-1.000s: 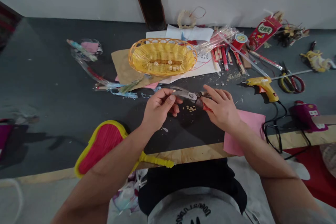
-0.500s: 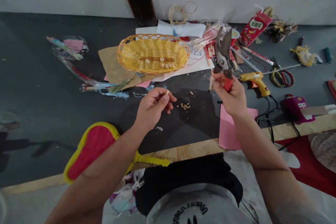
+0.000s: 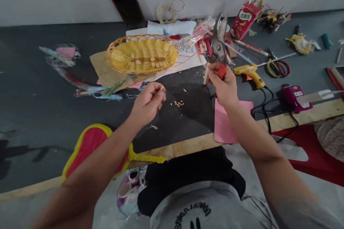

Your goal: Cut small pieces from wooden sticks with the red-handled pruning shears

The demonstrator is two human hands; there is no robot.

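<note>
- Left hand [image 3: 147, 103]: fingers pinched narrow on a small wooden bit [image 3: 162, 88], in front of the yellow wicker basket [image 3: 142, 54].
- Right hand [image 3: 224, 85]: closed around red-handled snips [image 3: 218, 44], blades apart, right of the basket.
- Loose wooden bits [image 3: 177, 103]: on the bench, front-right of the basket.
- Plywood bench edge [image 3: 185, 146]: just below both hands.

The right hand [image 3: 223, 86] has lifted the red-handled cutters [image 3: 219, 44] up off the table [image 3: 40, 89]. Before, they lay low and sideways near the little wooden bits [image 3: 177, 103]. Now they stand up high, with their blades pointing up and apart. A small wooden stick [image 3: 206, 73] now shows in that hand too. The head has turned, so everything sits further left.
</note>
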